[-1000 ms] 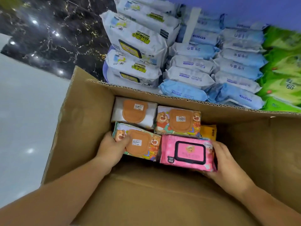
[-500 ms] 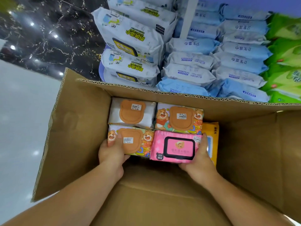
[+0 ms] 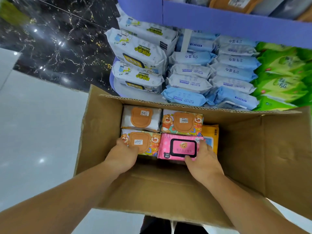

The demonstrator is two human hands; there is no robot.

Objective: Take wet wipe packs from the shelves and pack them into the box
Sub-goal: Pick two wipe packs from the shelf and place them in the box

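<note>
Since the earlier frames the pink pack (image 3: 181, 146) has slid up flush against the bear-printed packs behind and beside it, and both hands have closed in with it. Nearest the camera, bare cardboard floor fills the near half of the box (image 3: 101, 132). Just beyond, the right hand (image 3: 203, 159) has its grip pinched on the pink pack, thumb on the near edge of its black-rimmed lid and fingers wrapped over its right end. The left hand (image 3: 122, 156) lies curled over the near left corner of the front bear pack (image 3: 143, 142); whether it squeezes or only steadies I cannot tell. The pink pack lies flat, lid up, long axis left to right, directly ahead of the right hand, so that hand is the nearer one for any last nudge. It looks soft-sided and glossy, dotted pink, with a small bear on the flap. To its right a yellow pack (image 3: 211, 134) stands wedged on edge. Behind sit a white pack (image 3: 141, 118) and a second bear pack (image 3: 182, 123). Farther off, the shelves (image 3: 236, 22) hold stacked blue packs (image 3: 190, 81) and green packs (image 3: 283, 76), likely next to be picked.
</note>
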